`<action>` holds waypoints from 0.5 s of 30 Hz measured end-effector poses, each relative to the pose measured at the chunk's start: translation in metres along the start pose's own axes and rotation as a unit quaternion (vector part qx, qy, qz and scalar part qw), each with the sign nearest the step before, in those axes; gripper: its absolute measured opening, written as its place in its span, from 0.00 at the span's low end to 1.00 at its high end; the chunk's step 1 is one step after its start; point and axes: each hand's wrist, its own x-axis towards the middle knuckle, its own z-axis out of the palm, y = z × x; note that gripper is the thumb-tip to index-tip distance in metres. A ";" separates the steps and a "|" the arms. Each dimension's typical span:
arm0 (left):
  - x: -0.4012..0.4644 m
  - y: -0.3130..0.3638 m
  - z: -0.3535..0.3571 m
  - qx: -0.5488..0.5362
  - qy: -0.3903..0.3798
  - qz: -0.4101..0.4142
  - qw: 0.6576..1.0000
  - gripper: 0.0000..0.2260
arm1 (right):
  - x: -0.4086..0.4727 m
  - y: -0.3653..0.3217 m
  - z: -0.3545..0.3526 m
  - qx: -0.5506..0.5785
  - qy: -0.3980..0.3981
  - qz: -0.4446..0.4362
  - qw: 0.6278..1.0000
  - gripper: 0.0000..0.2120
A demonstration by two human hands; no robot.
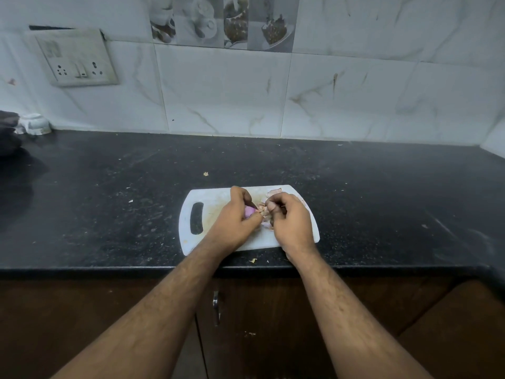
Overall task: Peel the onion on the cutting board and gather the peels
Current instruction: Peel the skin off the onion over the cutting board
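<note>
A home kitchen: a black stone worktop (109, 187) runs along marble-look wall tiles (355, 91), with a switch-and-socket plate (78, 60), food-picture tiles (224, 21), a white cutting board (218, 195) and brown cupboard doors (82, 310) below.

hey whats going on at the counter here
A person is peeling a small purple onion over a white cutting board on a dark countertop. The left hand grips the onion while the right hand pinches papery skin at its end. A few loose peels lie on the board's far edge, and small scraps sit on the counter, so peeling is underway and the peels are not yet gathered.
</note>
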 end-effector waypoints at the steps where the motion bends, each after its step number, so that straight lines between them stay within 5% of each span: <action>1: 0.001 -0.001 0.000 -0.005 -0.003 -0.006 1.000 0.12 | -0.001 -0.001 0.001 0.002 -0.012 0.002 1.000 0.09; 5: 0.002 -0.001 0.001 -0.010 -0.015 -0.019 1.000 0.14 | -0.004 -0.008 0.001 -0.008 -0.043 0.018 0.999 0.18; 10: 0.005 -0.008 0.000 0.014 0.000 -0.021 1.000 0.17 | -0.003 -0.007 0.002 0.059 -0.042 0.045 0.996 0.09; 15: 0.003 -0.010 -0.001 -0.011 0.026 -0.004 1.000 0.14 | -0.002 -0.005 0.002 0.003 -0.062 0.039 0.997 0.04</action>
